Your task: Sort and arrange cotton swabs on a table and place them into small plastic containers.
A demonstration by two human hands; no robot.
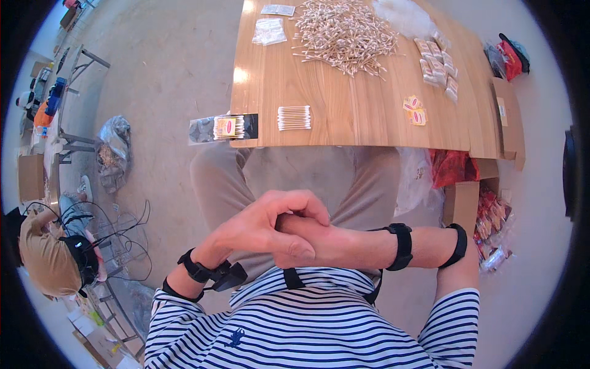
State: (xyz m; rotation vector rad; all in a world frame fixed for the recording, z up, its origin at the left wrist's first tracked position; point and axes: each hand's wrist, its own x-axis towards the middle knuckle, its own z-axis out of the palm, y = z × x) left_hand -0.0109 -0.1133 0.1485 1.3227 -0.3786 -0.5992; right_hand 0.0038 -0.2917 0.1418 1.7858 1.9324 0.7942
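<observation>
My left hand [270, 215] is wrapped around my right wrist [344, 245], in front of my body and below the table's near edge. Its fingers lie over the top and its thumb along the lower side. My right hand is hidden behind the left one, so its fingers cannot be seen. On the table [356, 111] lies a neat row of cotton swabs [294, 118]. To its left, a clear bag [201, 130] and a bundle of swabs with a yellow card [228, 127] rest at the table corner. A large heap of loose swabs [344, 37] covers the far middle.
Yellow cards [415, 112] lie at the right, with several packed bundles [437, 64] beyond them. Flat clear bags [268, 31] sit far left. Cardboard boxes [461, 203] and a red bag [453, 168] stand right of my knees. Another person [52, 252] works at the left.
</observation>
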